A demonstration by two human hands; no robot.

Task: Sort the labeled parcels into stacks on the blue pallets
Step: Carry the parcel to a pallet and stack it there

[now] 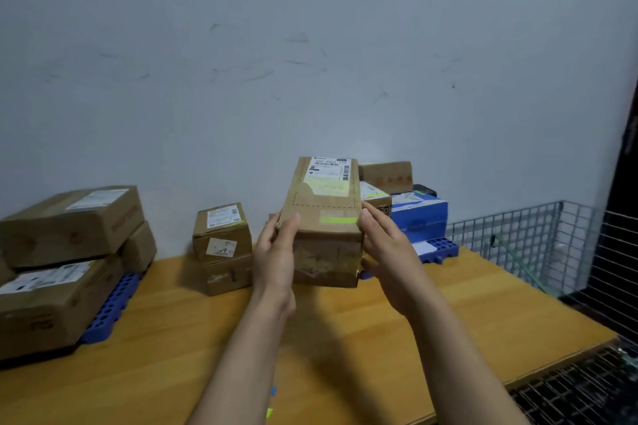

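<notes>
A long brown cardboard parcel [324, 217] with a white shipping label at its far end and a green sticker on top is held above the wooden table [345, 338]. My left hand [276, 259] grips its left near corner, thumb on top. My right hand [386, 252] presses its right side with nearly straight fingers. A blue pallet [110, 304] at the left carries three large brown boxes [72, 224]. Another blue pallet [438, 248] at the back right carries a blue box [421, 214] and brown parcels [386, 176], partly hidden behind the held parcel.
Two small labeled brown boxes [222, 245] are stacked at the table's back middle, against the white wall. A wire mesh basket [538, 245] stands off the table's right edge, with a dark grate [580, 386] below. Small blue and green stickers [271, 400] lie near the front.
</notes>
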